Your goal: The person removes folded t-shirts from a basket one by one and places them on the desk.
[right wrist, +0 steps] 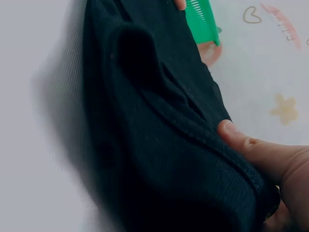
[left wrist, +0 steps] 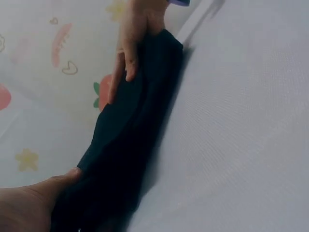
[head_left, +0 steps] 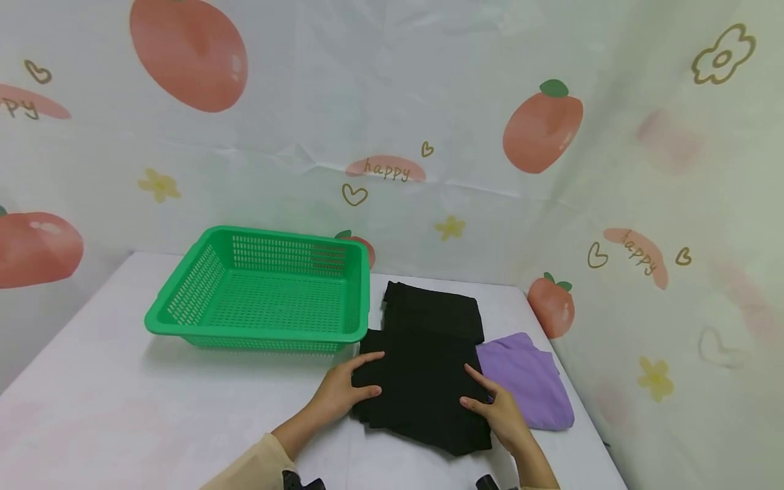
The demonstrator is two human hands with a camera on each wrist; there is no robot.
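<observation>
A folded black garment [head_left: 425, 395] lies in front of me on the white table. My left hand [head_left: 337, 391] holds its left edge, thumb and index finger spread on top. At the right edge, my right hand [head_left: 505, 415] holds it the same way. In the right wrist view the right thumb [right wrist: 248, 142] presses on the cloth, with the other fingers mostly hidden under it. The left thumb [left wrist: 60, 181] touches the edge in the left wrist view. Another folded black cloth [head_left: 431, 313] lies just behind, partly covered.
A green plastic basket [head_left: 257, 342] stands at the back left, with nothing in it. Folded purple cloth [head_left: 527, 381] lies right of the black garment, near the table's right edge. A printed white curtain [head_left: 429, 88] hangs behind and to the right of the table [head_left: 153, 422].
</observation>
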